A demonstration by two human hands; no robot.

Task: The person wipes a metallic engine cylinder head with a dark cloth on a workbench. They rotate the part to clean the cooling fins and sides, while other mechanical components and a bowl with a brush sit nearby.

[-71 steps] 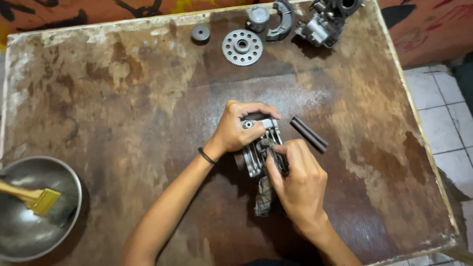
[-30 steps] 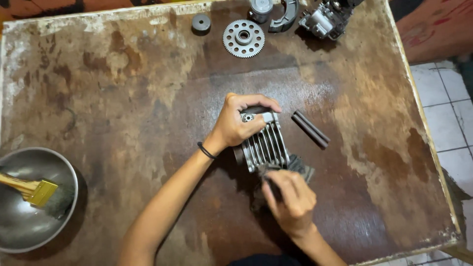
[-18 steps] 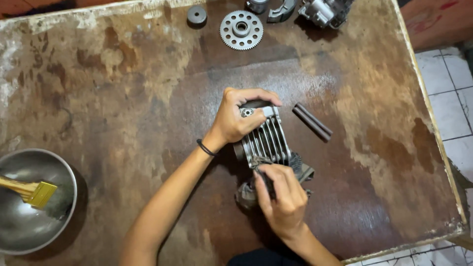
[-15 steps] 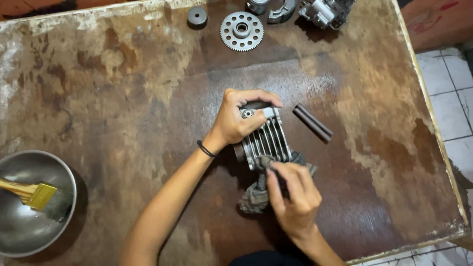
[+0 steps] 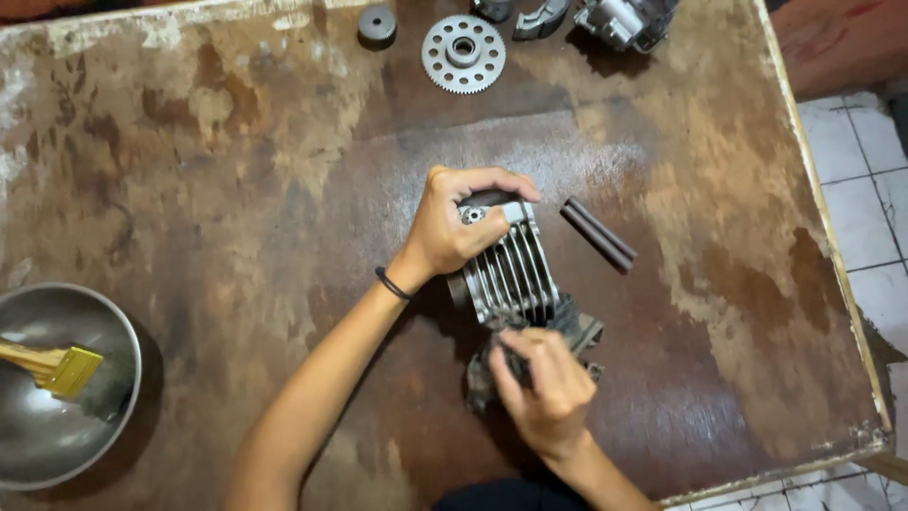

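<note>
- We are gripping the cylinder mid-table, left hand wrapped over its far end, right hand pinching a rag at its near end
- It looks heavy, rigid metal; the thin fins are probably greasy, so we are holding the solid ends
- Long axis is running away from us, tilted slightly left

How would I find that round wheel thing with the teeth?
Look along the far edge of the stained brown table. The toothed wheel lies flat there, right of a small dark ring. It alone is pale, with teeth all around and small holes in it.
</note>
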